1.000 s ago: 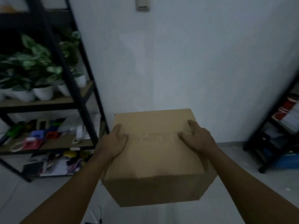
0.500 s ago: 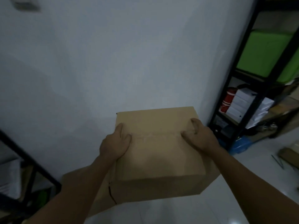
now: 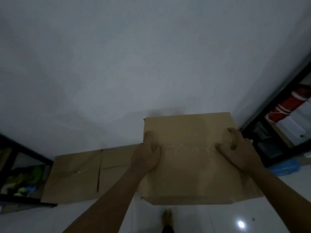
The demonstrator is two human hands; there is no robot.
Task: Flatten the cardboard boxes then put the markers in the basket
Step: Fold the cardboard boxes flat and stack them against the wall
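against wall, box [image 3: 190, 158] (unmarked) in hands.

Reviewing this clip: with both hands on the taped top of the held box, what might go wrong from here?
1. The cardboard box is held in the air with both the left hand and right hand digging at its top seam; the grip looks shallow, so it may slip.
2. A bare foot shows right below the box and could be hit.
3. The glossy floor may be slippery.
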